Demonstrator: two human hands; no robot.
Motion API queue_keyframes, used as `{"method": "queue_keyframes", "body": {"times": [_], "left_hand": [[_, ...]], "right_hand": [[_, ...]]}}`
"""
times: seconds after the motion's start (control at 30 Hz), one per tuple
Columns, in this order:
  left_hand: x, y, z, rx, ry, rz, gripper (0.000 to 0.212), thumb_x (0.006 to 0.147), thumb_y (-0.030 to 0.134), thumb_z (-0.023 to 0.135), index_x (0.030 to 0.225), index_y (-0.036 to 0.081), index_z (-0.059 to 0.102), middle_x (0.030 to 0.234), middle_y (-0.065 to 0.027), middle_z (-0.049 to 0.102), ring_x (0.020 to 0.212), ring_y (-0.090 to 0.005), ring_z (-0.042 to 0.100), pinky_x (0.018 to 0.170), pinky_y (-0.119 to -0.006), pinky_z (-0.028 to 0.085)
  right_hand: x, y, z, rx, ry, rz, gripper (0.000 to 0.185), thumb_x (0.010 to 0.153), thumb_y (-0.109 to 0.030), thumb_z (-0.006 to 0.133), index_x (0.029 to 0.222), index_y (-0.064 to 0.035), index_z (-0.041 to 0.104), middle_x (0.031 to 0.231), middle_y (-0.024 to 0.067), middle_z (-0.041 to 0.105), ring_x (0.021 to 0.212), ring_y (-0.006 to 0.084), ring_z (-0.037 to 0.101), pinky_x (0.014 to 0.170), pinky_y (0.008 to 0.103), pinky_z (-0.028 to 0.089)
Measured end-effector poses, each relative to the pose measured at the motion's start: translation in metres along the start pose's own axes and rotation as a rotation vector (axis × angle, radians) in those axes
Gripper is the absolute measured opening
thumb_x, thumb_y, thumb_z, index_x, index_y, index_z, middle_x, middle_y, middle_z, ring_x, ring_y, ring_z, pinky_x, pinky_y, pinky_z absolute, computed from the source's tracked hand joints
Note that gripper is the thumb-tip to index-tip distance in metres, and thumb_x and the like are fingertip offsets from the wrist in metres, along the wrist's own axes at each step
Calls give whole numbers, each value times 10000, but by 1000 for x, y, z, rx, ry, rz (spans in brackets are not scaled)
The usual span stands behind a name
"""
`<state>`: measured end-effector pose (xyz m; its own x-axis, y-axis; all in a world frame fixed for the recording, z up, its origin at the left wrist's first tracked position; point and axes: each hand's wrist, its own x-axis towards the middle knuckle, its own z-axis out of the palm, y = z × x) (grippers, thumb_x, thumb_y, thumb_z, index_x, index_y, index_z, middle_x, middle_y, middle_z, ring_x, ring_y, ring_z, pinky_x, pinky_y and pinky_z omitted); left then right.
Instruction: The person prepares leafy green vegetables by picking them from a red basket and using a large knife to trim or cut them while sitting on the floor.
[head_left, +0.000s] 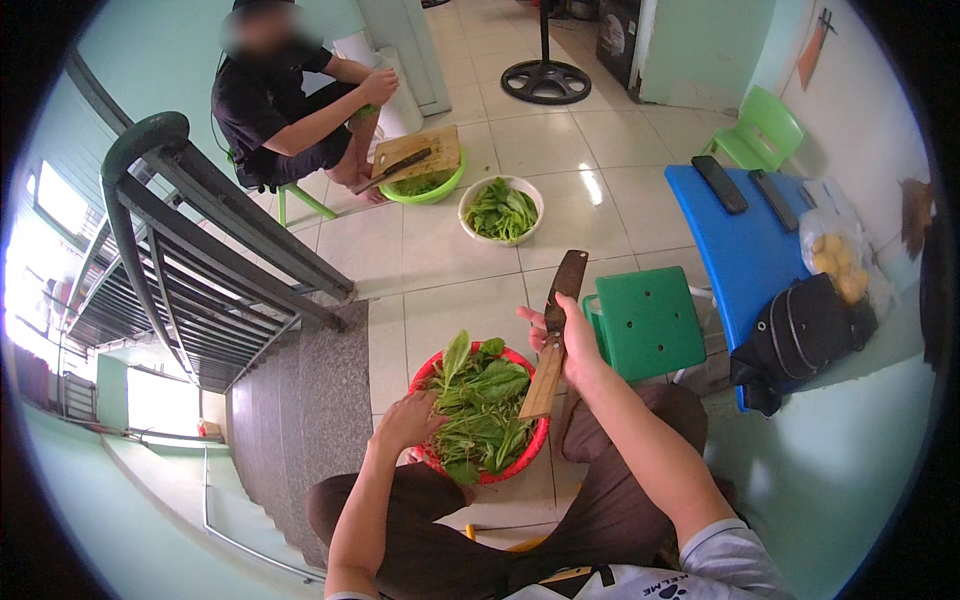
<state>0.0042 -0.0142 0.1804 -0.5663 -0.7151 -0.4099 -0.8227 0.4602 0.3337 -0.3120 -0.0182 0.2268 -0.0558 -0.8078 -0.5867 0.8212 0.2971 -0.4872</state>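
My right hand (574, 337) grips a knife (566, 289) near where its dark, worn blade meets the wooden handle. The blade points away from me, and the handle slants down over the right rim of a red plastic basin (537, 442). Leafy greens (480, 412) with long stems heap that basin, which stands on the floor between my legs. On the greens at the basin's left side rests my left hand (409, 421), its fingers spread; no object shows in it.
Ahead is a white bowl of leaves (501, 211). A seated co-worker (277, 112) has a cutting board (427, 150) with a knife on a green basin (427, 196). Right are a green stool (651, 322) and blue table (750, 247); left, a railing (225, 247) beside stairs (292, 427).
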Motion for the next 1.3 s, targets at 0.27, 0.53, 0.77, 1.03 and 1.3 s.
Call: {"method": "queue_keyframes", "body": {"times": [0.27,0.53,0.77,1.03,1.3], "left_hand": [[1,-1,4,5,-21,-9,580,905,419,601,1291,-2,502,1229,-223,579,1163,-364,558,979,-462,450],[1,-3,4,8,-25,-11,585,905,422,603,1300,3,500,1236,-223,573,1171,-365,552,985,-458,447],[1,-2,5,-3,-18,-9,587,901,425,608,1300,8,499,1239,-220,574,1171,-360,554,985,-459,448],[2,-2,6,-17,-20,-6,547,902,410,605,1270,15,514,1220,-224,580,1149,-370,563,971,-465,453],[1,-1,4,-12,-13,-14,553,897,415,610,1268,16,515,1210,-221,583,1146,-371,564,963,-467,457]], "right_hand": [[-10,0,9,-136,50,-60,299,960,-376,514,1075,-118,416,994,116,693,615,114,575,442,232,401],[-11,3,12,-142,73,-57,252,959,-353,531,1025,-132,429,940,99,683,583,111,552,424,240,392],[-10,4,11,-147,77,-63,248,957,-342,536,1023,-126,432,925,92,676,580,110,551,420,241,389],[-10,5,10,-135,60,-66,224,958,-326,531,1007,-127,441,916,99,663,574,113,534,416,244,382],[-11,5,11,-136,51,-67,245,959,-319,522,1070,-120,431,912,101,660,575,124,538,418,250,394]]}}
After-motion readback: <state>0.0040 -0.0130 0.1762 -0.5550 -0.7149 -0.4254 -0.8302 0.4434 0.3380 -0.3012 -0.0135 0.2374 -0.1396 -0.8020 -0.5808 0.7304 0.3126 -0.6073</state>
